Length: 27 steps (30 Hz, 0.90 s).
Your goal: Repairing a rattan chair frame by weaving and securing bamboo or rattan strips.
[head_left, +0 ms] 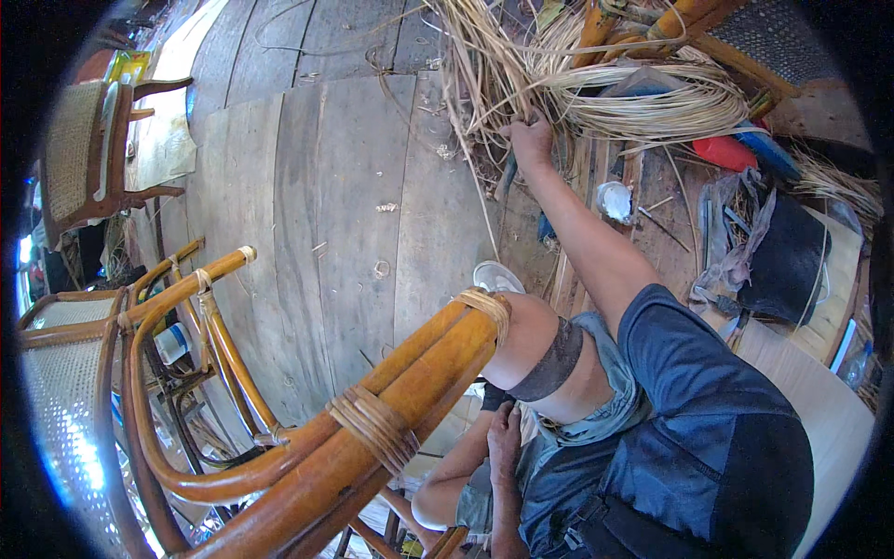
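My right hand (531,142) reaches to the top of the view and closes on a loose bundle of pale rattan strands (484,70). Thin strands trail down from it across the floorboards. Beside this hand lies a large coil of rattan strands (652,112). Low in the middle, my left hand (505,436) rests near my lap with its fingers curled; whatever may be in them is hidden. Between my legs and the camera, a thick varnished rattan chair frame (400,391) slants across, its poles bound with cane wrapping (372,429).
Chairs with woven cane panels stand at the left, one upper (70,163) and one lower (70,401). A white tub (615,200), a red object (724,153) and a black bag-like item (787,256) lie at the right. Fibre scraps dot the wooden floor (307,186).
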Available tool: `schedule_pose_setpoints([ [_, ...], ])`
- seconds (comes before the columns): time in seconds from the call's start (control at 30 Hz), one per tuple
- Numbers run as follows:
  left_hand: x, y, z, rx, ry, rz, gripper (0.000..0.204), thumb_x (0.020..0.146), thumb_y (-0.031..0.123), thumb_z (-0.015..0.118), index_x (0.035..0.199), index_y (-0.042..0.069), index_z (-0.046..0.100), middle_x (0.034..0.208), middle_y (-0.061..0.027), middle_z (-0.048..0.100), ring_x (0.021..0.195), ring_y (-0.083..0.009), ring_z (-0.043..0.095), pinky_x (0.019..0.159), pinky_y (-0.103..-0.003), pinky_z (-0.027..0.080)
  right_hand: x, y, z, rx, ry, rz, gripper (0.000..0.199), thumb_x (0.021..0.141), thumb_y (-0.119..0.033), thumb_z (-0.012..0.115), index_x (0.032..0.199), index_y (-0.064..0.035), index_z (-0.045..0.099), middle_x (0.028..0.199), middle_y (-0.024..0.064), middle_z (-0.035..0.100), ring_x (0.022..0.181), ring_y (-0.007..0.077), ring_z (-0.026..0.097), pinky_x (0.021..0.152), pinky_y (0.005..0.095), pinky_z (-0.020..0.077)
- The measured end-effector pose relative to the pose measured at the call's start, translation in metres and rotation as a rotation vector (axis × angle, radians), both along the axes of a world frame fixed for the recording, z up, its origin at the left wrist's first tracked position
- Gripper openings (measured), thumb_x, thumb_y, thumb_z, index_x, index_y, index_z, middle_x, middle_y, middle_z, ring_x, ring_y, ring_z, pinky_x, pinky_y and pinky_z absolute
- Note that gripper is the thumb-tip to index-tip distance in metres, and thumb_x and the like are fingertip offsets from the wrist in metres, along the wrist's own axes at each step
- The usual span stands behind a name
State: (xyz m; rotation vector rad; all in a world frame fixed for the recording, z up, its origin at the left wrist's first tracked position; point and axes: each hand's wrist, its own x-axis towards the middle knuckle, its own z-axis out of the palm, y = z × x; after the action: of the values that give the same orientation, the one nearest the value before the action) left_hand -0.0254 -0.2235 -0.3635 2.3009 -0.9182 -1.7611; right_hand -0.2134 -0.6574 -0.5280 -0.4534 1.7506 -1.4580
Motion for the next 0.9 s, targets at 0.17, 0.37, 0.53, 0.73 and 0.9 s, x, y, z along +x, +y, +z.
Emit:
schedule_pose_setpoints([
  [0.17, -0.004, -0.021, 0.014, -0.15, -0.061, -0.12, 0.031, 0.086, 0.021, 0.046, 0.108, 0.0, 0.053, 0.102, -0.0204, 0.057, 0.097, -0.0351, 0.054, 0.084, -0.038, 0.042, -0.012, 0.023, 0.001, 0.079, 0.04, 0.133, 0.067, 0.066, 0.001, 0.057, 0.126, 0.004, 0.029, 0.114, 0.0192, 0.048, 0.097, 0.0285, 0.054, 0.083, 0.0347, 0.0436],
  [0.37, -0.011, -0.063, 0.072, -0.326, -0.137, -0.142, 0.031, 0.085, 0.017, 0.047, 0.111, 0.0, 0.051, 0.104, -0.0188, 0.056, 0.095, -0.0299, 0.056, 0.082, -0.035, 0.043, 0.0, 0.075, 0.058, 0.151, -0.312, 0.251, 0.023, 0.073, 0.001, 0.057, 0.094, -0.0028, 0.051, 0.069, 0.0056, 0.058, 0.061, 0.0136, 0.06, 0.044, 0.0275, 0.0441],
  [0.53, -0.028, -0.096, 0.121, -0.43, -0.113, -0.232, 0.027, 0.084, 0.011, 0.048, 0.109, -0.001, 0.052, 0.101, -0.0173, 0.058, 0.095, -0.0301, 0.056, 0.081, -0.036, 0.044, -0.018, 0.13, 0.119, -0.057, 0.232, 0.474, 0.022, 0.072, -0.009, 0.061, 0.092, -0.0001, 0.057, 0.075, 0.0092, 0.059, 0.073, 0.0174, 0.058, 0.064, 0.0301, 0.0457],
  [0.73, -0.066, -0.127, 0.169, -0.535, 0.184, -0.065, 0.029, 0.087, 0.013, 0.047, 0.113, 0.0, 0.049, 0.091, -0.0116, 0.059, 0.078, -0.0197, 0.058, 0.072, -0.03, 0.046, -0.052, 0.196, 0.207, -0.041, 0.393, 0.747, 0.022, 0.077, -0.013, 0.062, 0.096, -0.0021, 0.057, 0.082, 0.0091, 0.06, 0.076, 0.013, 0.056, 0.071, 0.0262, 0.0448],
  [0.9, -0.096, -0.166, 0.156, -0.571, 0.359, 0.209, 0.036, 0.09, 0.019, 0.046, 0.121, 0.0, 0.043, 0.083, -0.0067, 0.057, 0.067, -0.01, 0.056, 0.06, -0.023, 0.045, -0.071, 0.223, 0.252, -0.457, 0.509, 0.986, 0.018, 0.074, -0.015, 0.065, 0.088, -0.0056, 0.059, 0.083, 0.0103, 0.059, 0.081, 0.0276, 0.057, 0.07, 0.0348, 0.0451],
])
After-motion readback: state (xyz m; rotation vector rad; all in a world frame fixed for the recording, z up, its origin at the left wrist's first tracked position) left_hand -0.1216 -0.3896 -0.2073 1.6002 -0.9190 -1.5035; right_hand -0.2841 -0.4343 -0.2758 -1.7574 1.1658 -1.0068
